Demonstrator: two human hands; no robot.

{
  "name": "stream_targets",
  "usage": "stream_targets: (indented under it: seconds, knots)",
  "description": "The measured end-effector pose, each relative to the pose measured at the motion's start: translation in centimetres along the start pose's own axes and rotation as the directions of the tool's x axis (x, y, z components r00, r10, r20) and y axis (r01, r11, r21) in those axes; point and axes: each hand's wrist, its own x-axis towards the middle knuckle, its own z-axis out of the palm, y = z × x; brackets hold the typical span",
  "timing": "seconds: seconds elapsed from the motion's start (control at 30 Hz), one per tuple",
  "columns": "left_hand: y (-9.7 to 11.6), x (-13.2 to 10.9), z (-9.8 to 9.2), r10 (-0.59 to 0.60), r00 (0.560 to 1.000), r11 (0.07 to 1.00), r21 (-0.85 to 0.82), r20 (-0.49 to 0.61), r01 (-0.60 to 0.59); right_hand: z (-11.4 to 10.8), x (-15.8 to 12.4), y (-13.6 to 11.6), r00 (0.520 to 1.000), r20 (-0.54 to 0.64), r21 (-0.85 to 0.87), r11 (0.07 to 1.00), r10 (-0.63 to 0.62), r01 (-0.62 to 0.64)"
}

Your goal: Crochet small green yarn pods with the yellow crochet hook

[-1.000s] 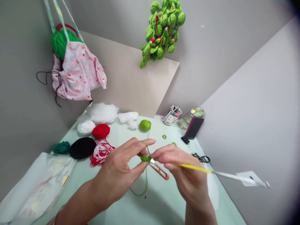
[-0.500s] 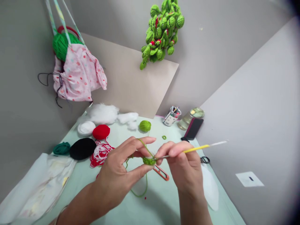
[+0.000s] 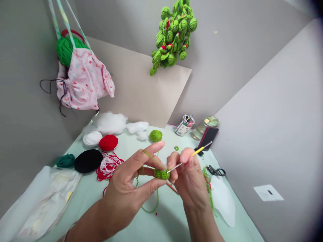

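Mid-stitch, seemingly — left hand point(image 3: 126, 188) pinches the green crochet piece point(image 3: 162, 173), right hand point(image 3: 188, 174) grips the hook point(image 3: 191, 156) at centre frame; next likely needs a yarn-over.

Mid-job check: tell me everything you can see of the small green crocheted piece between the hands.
The green crocheted piece is a small, rounded bit of light green yarn with a knobbly stitched surface, held above the pale green table. The left hand pinches it between thumb and fingers; a strand of green yarn runs from it up over the raised forefinger. The metal tip of the yellow-handled crochet hook, held in the right hand, meets its right edge.
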Motion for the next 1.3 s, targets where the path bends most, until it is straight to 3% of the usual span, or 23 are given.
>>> stream_targets:
  seconds: [0.13,0.3,0.53,0.93,1.2,1.3]
  knots:
    - [0.0,0.1,-0.3,0.058,0.997,0.987,0.144,0.047,-0.064,0.0,-0.2,-0.2,0.999,-0.025,-0.075,0.997,-0.029,0.027]
    - [0.4,0.6,-0.5,0.127,0.984,0.93,0.33,0.122,-0.161,-0.1,-0.2,-0.3,0.996,0.033,-0.068,0.994,-0.086,0.089]
    - [0.5,0.8,-0.7,0.153,0.965,0.902,0.37,0.212,-0.224,-1.3,-0.5,-1.5,0.97,0.187,-0.235,0.952,-0.153,0.195]
    - [0.0,0.6,-0.9,0.2,0.937,0.807,0.494,0.288,-0.324,-1.0,-1.2,-3.3,0.932,0.296,-0.532,0.775,-0.209,0.342]
    - [-0.7,0.1,-0.9,0.209,0.904,0.725,0.562,0.373,-0.4,-1.6,-1.9,-4.1,0.925,0.353,-0.66,0.664,-0.138,0.351]
    - [-1.1,0.0,-0.9,0.235,0.879,0.689,0.566,0.416,-0.453,-1.2,-2.2,-4.2,0.906,0.407,-0.726,0.559,-0.119,0.399]
